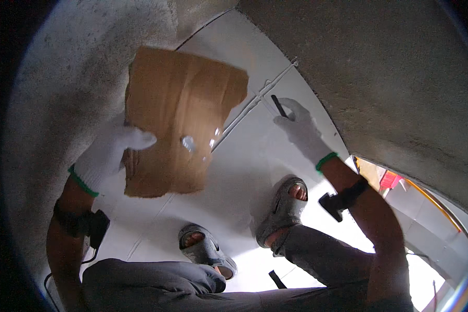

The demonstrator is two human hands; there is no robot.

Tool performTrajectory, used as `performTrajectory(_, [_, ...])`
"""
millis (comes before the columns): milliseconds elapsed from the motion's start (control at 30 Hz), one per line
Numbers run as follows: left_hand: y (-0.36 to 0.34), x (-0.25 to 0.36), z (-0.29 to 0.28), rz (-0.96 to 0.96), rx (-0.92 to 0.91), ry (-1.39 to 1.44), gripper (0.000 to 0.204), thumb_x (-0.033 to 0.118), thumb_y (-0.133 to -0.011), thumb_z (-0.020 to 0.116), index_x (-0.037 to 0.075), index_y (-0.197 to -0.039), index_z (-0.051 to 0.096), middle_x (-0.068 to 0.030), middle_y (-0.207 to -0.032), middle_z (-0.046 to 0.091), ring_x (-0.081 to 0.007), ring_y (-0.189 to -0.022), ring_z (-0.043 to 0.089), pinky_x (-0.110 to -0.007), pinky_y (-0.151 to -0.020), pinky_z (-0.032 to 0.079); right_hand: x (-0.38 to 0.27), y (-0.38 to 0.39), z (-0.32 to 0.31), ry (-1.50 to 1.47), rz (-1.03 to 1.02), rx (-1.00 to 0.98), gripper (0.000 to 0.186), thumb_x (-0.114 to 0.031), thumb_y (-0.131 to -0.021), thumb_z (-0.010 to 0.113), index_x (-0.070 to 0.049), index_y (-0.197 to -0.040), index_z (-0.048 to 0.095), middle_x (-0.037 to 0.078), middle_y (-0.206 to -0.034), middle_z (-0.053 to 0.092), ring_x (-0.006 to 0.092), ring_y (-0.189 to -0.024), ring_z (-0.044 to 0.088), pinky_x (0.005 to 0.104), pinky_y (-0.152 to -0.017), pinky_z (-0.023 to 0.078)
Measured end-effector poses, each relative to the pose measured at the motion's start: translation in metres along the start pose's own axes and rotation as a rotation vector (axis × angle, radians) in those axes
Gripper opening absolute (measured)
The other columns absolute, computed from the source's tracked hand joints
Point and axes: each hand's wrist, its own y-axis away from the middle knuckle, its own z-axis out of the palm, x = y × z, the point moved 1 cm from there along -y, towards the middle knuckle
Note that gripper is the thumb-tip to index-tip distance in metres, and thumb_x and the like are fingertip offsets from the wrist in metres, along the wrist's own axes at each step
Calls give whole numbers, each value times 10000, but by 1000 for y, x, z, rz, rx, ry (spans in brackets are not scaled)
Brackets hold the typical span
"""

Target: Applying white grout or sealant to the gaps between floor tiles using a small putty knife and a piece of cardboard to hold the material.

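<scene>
My left hand [114,151], in a white glove with a green cuff, grips the left edge of a torn brown cardboard sheet [182,99], thumb over its face. White paste blobs [187,143] sit on the lower part of the cardboard. To the right, my gloved right hand [301,130] is closed on a slim tool with a black handle [278,106]; its far end is hard to make out. The tool is over white floor tiles [239,166], near a joint [244,117] with raised white paste along it.
Rough grey concrete walls [379,67] close in on both sides. My feet, in grey clogs [200,247], rest on the tiles. An opening at the right shows a red plastic object [390,180] and a yellow hose or cable [431,197]. A small black item [275,278] lies between my legs.
</scene>
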Motion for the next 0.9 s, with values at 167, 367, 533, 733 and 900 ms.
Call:
performTrajectory(167, [7, -49, -13, -17, 46, 112, 673, 106, -805, 709, -10, -1443, 527, -171, -1293, 688, -325, -1151, 695, -452, -1059, 540, -20, -3, 1, 21, 111, -169, 547, -268, -893, 735, -73, -1392, 622, 98, -807, 689, 186, -657, 669, 373, -581, 531])
performTrajectory(367, [3, -53, -14, -56, 32, -10, 637, 178, -867, 701, -13, -1438, 494, -176, -1222, 703, -235, -1100, 720, -374, -1022, 566, -17, -32, -20, 286, -171, -175, 593, -229, -858, 757, -30, -1398, 615, 216, -1034, 733, 289, -854, 722, 419, -777, 572])
performTrajectory(533, [12, -46, -31, 2, 102, -68, 622, 220, -870, 714, -15, -1411, 516, -169, -1172, 725, -219, -973, 753, -342, -921, 601, -42, -28, -58, 470, -126, -426, 520, -242, -883, 714, -13, -1345, 650, 232, -1076, 727, 288, -844, 716, 438, -775, 572])
performTrajectory(733, [31, 35, 16, -101, 88, -117, 642, 173, -857, 697, -13, -1443, 511, -163, -1227, 706, -247, -1060, 718, -378, -978, 570, 27, -21, -94, 246, -29, -367, 485, -168, -950, 623, -38, -1416, 589, 44, -775, 592, 119, -595, 519, 319, -526, 429])
performTrajectory(900, [48, 100, 2, -267, 207, -97, 582, 107, -881, 693, -15, -1432, 553, -162, -1281, 692, -277, -1151, 695, -393, -1043, 540, 20, -23, -89, 137, 25, -338, 502, -210, -918, 652, -5, -1372, 589, 259, -1180, 705, 413, -1069, 700, 469, -915, 546])
